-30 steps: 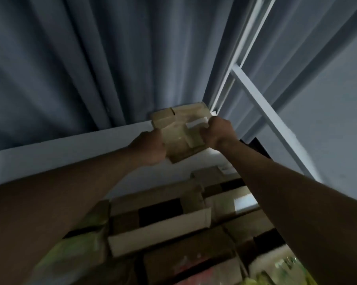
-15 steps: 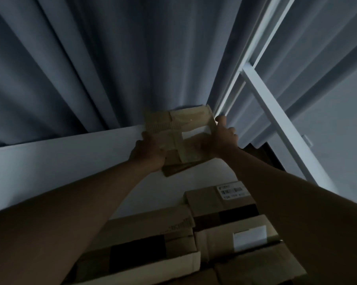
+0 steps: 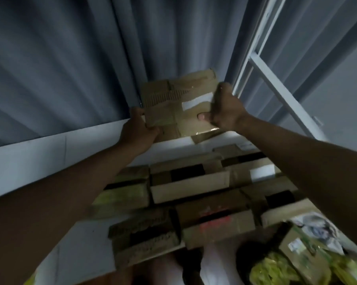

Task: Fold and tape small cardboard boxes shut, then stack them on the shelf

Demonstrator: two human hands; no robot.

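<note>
A small taped cardboard box [image 3: 179, 103] with a white label is held up high against the grey curtain, at the top of the white shelf [image 3: 50, 153]. My left hand [image 3: 137, 130] grips its lower left corner. My right hand [image 3: 225, 110] grips its right edge, thumb pressed on the front face. Below it, several more cardboard boxes [image 3: 190, 182] are stacked in rows on the shelf.
A white metal frame [image 3: 276, 83] runs diagonally at the upper right beside a grey wall. Grey curtain folds [image 3: 70, 58] fill the background. At the bottom right lie a printed box and yellow-green packaging [image 3: 286, 264].
The box has stayed raised near the curtain while both hands shifted their grip on it; the view tilted down, showing more stacked boxes below.
</note>
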